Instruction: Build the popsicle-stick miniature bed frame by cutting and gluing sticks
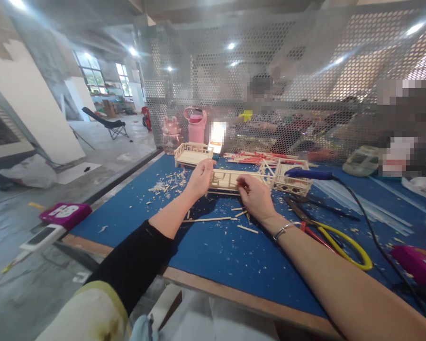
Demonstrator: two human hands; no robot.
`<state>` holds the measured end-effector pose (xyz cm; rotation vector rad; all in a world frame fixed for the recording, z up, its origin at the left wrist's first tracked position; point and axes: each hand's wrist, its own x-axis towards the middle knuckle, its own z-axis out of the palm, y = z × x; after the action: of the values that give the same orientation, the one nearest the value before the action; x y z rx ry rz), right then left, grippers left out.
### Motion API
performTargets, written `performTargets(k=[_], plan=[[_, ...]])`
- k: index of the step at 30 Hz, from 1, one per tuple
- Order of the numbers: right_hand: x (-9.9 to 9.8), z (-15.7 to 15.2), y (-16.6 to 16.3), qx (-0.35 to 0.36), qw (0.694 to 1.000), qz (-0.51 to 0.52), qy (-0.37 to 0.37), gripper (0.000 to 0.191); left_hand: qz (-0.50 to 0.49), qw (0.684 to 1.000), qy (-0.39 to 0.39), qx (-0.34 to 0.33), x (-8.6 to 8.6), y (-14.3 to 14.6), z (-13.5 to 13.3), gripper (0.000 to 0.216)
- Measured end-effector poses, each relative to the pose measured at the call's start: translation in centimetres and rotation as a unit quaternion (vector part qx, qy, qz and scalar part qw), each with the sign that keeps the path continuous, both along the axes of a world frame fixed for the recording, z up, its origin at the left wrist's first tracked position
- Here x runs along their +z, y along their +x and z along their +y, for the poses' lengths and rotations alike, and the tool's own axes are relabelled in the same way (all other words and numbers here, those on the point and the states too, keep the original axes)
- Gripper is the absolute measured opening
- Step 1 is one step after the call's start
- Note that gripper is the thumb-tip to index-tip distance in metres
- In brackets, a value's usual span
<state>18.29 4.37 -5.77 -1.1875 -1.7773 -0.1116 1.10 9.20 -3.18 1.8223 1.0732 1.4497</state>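
- Our wooden stick frame (227, 180) is in the middle part of the desk (213, 263), well back from the near edge
- With our left hand (201, 179) we hold its left end, thumb and fingers closed on it
- Our right hand (254, 193) has its fingers curled close at the front railing (218, 179); we cannot tell if they pinch some small piece
- To do this well, we should let the left hand give the steadiness and press only softly with the right, because such thin sticks may crack
- Rightward our room is narrow: the blue-handled tool (310, 174) lies over another stick frame (287, 182), and its cord (358, 202) and the yellow-handled cutter (326, 226) are near our right forearm
- Toward the near edge we have more room, beyond the loose sticks (209, 219)
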Motion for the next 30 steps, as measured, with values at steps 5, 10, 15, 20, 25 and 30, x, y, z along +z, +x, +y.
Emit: performTargets(k=[5,10,15,20,25,30], plan=[[0.2,0.1,0.0,0.006,0.997,-0.079,0.010,0.024,0.003,1.000,0.008,0.003,0.1,0.0,0.0,0.033],[1.2,-0.9,-0.9,-0.048,0.998,-0.028,-0.034,0.023,0.042,0.998,0.047,0.022,0.2,0.2,-0.1,0.031],[2.2,-1.5,-2.3,-0.043,0.927,0.289,-0.236,0.008,0.104,0.978,0.163,0.076,1.0,0.6,-1.0,0.027],[2.6,-1.2,-2.8,0.034,0.798,0.500,-0.335,0.005,0.092,0.994,0.056,-0.006,3.7,0.7,-0.6,0.027],[2.6,-0.8,-2.6,0.044,0.792,0.519,-0.320,0.006,0.276,0.954,-0.020,-0.112,7.2,1.0,0.9,0.024],[2.6,-0.4,-2.4,0.050,0.814,0.504,-0.284,0.005,0.474,0.871,-0.019,-0.129,8.6,2.4,0.6,0.028]])
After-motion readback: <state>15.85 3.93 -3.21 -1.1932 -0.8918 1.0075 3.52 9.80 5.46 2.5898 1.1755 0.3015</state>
